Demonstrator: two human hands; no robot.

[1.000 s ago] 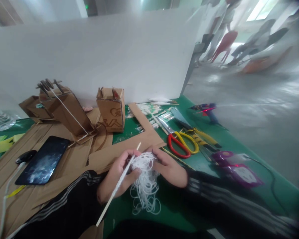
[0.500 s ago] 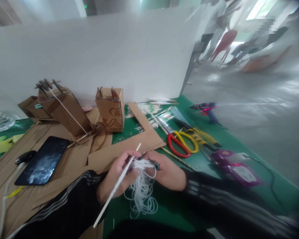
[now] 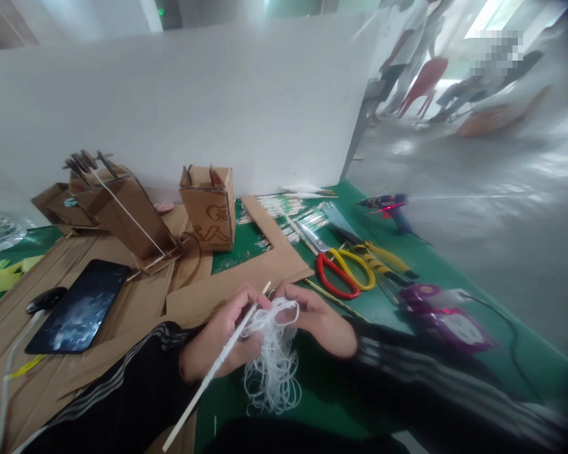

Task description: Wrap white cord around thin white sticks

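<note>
My left hand [image 3: 222, 340] is closed around a thin wooden stick [image 3: 189, 410] that slants up across the fingers, white string wound along its middle. A tangled bundle of white string [image 3: 274, 359] hangs between both hands, its loops dangling over the green table. My right hand [image 3: 324, 321] is closed at the top of the bundle, with string between its fingers. The right fingertips are partly hidden behind the loops. Just beyond the hands lies an L-shaped strip of cardboard [image 3: 227, 284].
Scissors [image 3: 338, 271], pliers [image 3: 383, 258] and a purple power strip [image 3: 445, 321] lie right. A glue gun [image 3: 390, 208] sits near the table edge. Cardboard boxes [image 3: 213, 214] stand at the back, a phone [image 3: 80, 306] at left. People [image 3: 402, 57] are in the background.
The stick has slid slightly down and left with my left hand. More string loops have risen between the fingers, and the dark item earlier near my right fingers no longer shows.
</note>
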